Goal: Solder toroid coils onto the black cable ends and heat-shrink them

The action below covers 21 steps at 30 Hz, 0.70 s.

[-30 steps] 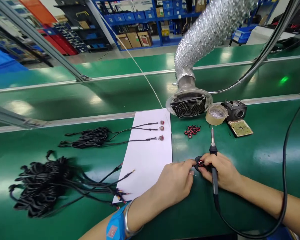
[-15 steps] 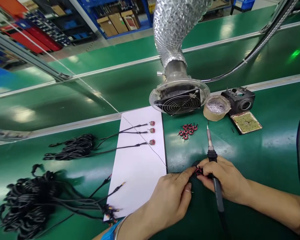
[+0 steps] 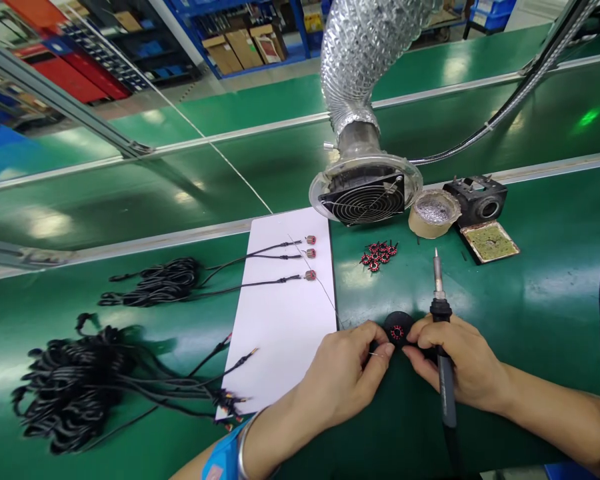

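A small red-and-black wound ring (image 3: 397,332) lies on a round black disc (image 3: 398,317) between my hands. My left hand (image 3: 347,373) is pinched at the disc's left edge, with a short end of thin solder wire (image 3: 330,301) sticking out of its fingers. My right hand (image 3: 473,363) is wrapped around a soldering iron (image 3: 446,390), whose tip points up and away from the ring. The thumb and index finger of that hand are near the disc's right edge; whether they touch it I cannot tell.
Beyond the disc lies a pile of similar rings (image 3: 379,255). Farther back are a solder tin (image 3: 433,230), an iron stand (image 3: 480,200), a sponge tray (image 3: 497,252) and a fume extractor (image 3: 363,200). Leftward, a white board (image 3: 280,320) carries cabled parts beside black cable bundles (image 3: 70,393).
The fingers have drawn back from the ring, which now lies uncovered on the disc. My left hand has closed into a pinch beside it. The camera view has shifted slightly.
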Available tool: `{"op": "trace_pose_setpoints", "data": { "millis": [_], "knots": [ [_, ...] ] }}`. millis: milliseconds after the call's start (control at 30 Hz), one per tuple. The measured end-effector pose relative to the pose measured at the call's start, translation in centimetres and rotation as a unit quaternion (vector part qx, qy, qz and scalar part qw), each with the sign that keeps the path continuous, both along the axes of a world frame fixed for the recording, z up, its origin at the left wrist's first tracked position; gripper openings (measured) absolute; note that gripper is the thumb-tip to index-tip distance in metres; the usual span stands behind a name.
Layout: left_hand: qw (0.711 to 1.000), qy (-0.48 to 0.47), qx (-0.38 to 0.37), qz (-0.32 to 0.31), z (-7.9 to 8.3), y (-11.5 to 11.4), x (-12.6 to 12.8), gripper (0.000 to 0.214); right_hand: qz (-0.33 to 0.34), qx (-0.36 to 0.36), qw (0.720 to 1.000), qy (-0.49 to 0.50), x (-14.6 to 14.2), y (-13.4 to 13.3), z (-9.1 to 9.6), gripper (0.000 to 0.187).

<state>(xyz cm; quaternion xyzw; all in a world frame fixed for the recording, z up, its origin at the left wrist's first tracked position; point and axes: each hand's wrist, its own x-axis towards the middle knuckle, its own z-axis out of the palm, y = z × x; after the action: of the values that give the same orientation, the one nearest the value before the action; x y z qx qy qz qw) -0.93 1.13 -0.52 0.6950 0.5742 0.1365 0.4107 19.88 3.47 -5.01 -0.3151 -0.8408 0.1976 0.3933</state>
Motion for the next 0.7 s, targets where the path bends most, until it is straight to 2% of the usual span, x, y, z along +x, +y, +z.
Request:
{"op": "trace_pose_setpoints", "data": {
  "millis": [200,433,567,700],
  "knots": [
    [0.996,-0.034,-0.050,0.061,0.3,0.5,1.7,0.030,0.004,0.009,1.000,0.022,-0.5,-0.3,0.1,0.016],
    [0.994,-0.075,-0.046,0.060,-0.5,0.5,1.5,0.022,0.007,0.005,1.000,0.021,-0.4,0.4,0.2,0.019],
    [0.992,-0.075,-0.074,0.065,-0.4,0.5,1.3,0.025,-0.018,-0.006,0.999,0.036,-0.2,0.9,0.5,0.019],
    [0.991,-0.067,-0.079,0.082,-0.2,0.6,1.5,0.035,-0.005,-0.014,0.999,0.036,-0.3,0.9,0.5,0.018]
  ]
}}
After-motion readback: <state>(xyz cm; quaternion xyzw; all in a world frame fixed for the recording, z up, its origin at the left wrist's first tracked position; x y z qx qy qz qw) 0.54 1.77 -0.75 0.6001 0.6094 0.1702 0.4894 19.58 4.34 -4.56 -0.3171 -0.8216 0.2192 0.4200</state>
